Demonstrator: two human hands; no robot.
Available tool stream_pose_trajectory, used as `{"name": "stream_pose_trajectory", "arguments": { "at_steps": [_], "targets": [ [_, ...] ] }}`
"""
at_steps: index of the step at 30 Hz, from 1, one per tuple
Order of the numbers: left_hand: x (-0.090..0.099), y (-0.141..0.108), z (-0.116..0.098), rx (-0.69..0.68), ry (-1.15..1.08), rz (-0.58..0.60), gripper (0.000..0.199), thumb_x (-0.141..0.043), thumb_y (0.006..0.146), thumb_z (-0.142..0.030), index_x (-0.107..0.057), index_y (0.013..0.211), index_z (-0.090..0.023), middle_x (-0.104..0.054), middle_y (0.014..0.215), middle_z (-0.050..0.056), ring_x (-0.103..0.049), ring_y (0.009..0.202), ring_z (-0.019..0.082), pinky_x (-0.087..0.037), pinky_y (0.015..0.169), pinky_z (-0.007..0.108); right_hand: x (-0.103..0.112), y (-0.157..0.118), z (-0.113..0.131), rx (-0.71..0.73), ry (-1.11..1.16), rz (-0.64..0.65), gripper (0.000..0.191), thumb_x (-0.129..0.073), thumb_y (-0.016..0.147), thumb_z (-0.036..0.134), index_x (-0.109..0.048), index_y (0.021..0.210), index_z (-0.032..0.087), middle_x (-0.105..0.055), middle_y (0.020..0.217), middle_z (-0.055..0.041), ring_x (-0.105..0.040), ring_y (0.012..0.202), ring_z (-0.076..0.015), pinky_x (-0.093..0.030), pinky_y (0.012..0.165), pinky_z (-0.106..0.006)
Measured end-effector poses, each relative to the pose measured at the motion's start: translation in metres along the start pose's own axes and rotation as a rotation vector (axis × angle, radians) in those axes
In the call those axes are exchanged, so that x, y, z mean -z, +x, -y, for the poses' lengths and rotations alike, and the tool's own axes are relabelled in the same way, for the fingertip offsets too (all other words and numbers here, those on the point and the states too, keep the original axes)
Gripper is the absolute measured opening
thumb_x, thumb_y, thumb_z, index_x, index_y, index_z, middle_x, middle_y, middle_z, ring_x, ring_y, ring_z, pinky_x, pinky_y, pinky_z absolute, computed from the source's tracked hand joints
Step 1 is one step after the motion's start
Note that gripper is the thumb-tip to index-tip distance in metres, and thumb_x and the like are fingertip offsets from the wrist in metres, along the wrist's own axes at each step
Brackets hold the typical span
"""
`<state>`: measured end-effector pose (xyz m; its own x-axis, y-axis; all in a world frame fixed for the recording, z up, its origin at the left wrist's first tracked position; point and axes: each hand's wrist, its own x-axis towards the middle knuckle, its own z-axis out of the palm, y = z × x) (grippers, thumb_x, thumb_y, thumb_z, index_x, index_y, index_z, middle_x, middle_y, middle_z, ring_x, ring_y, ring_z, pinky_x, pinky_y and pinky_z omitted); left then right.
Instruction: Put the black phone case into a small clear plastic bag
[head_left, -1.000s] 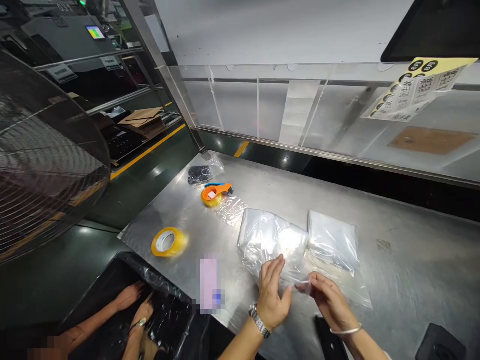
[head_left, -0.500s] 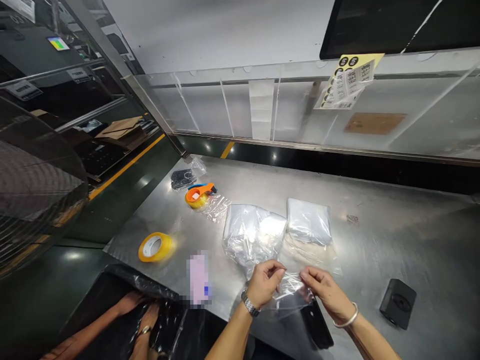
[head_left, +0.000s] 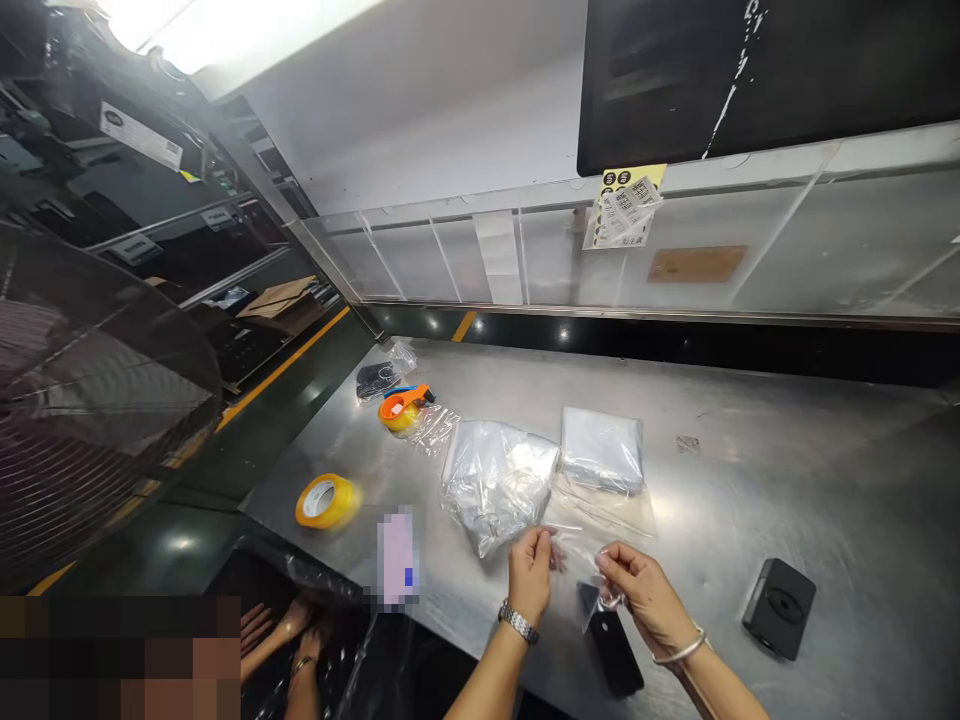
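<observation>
My left hand (head_left: 529,578), with a watch at the wrist, pinches one side of a clear plastic bag (head_left: 574,548). The opposite side of that thin bag is between the thumb and fingers of my right hand (head_left: 646,592), which wears a bangle. Below them a flat black case-like object (head_left: 619,655) lies on the metal table, partly behind the hanging plastic. Just beyond my hands are a crumpled clear bag with white contents (head_left: 495,480) and a flat stack of clear bags (head_left: 602,448).
A yellow tape roll (head_left: 326,502), an orange tape dispenser (head_left: 403,405) and a bagged dark item (head_left: 376,380) are on the left. A black box-shaped device (head_left: 780,608) sits right. A co-worker's hands (head_left: 296,620) touch black plastic at lower left. A fan (head_left: 97,400) stands beyond.
The bag between my hands has been lifted and bunched, showing more of the black object below. My left hand is now more upright. The camera view has shifted upward.
</observation>
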<state>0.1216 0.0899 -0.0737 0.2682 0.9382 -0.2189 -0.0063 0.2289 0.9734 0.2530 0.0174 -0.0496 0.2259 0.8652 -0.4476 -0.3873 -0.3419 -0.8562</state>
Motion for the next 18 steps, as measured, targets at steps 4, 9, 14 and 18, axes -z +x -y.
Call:
{"name": "stream_pose_trajectory", "arguments": {
  "at_steps": [4, 9, 14, 18],
  "targets": [
    [0.011, 0.001, -0.002, -0.002, -0.128, -0.313, 0.034, -0.051, 0.076, -0.048, -0.058, 0.075, -0.015, -0.064, 0.075, 0.007, -0.061, 0.07, 0.018, -0.048, 0.066, 0.031, 0.009, 0.0, 0.003, 0.034, -0.023, -0.032, 0.033, -0.063, 0.067, 0.049, -0.051, 0.068, 0.018, -0.048, 0.055, 0.0053, -0.046, 0.049, -0.0086, -0.037, 0.046, -0.021],
    [0.042, -0.003, -0.018, -0.086, -0.198, -0.551, 0.013, -0.053, 0.074, -0.031, -0.05, 0.076, -0.018, -0.061, 0.089, 0.004, -0.059, 0.075, 0.013, -0.046, 0.071, 0.03, 0.017, -0.001, 0.005, 0.07, -0.14, -0.021, 0.037, -0.062, 0.066, 0.05, -0.059, 0.078, 0.015, -0.054, 0.061, 0.0003, -0.052, 0.055, -0.0126, -0.039, 0.046, -0.024],
    [0.028, -0.02, -0.024, 0.036, -0.104, -0.099, 0.005, -0.057, 0.065, -0.015, -0.06, 0.061, -0.015, -0.058, 0.052, -0.001, -0.05, 0.051, 0.01, -0.038, 0.055, 0.023, 0.013, -0.001, 0.005, 0.137, -0.31, 0.007, 0.031, -0.058, 0.071, 0.045, -0.057, 0.064, 0.015, -0.05, 0.053, 0.0027, -0.045, 0.048, -0.0097, -0.036, 0.045, -0.023],
    [-0.008, -0.031, -0.013, 0.201, -0.162, 0.147, 0.017, -0.068, 0.063, -0.026, -0.065, 0.059, -0.01, -0.056, 0.045, 0.001, -0.042, 0.042, 0.009, -0.032, 0.048, 0.023, 0.005, -0.007, 0.006, 0.208, -0.434, 0.085, 0.027, -0.055, 0.075, 0.04, -0.059, 0.062, 0.017, -0.054, 0.056, 0.0011, -0.048, 0.053, -0.012, -0.04, 0.052, -0.024]
  ]
}}
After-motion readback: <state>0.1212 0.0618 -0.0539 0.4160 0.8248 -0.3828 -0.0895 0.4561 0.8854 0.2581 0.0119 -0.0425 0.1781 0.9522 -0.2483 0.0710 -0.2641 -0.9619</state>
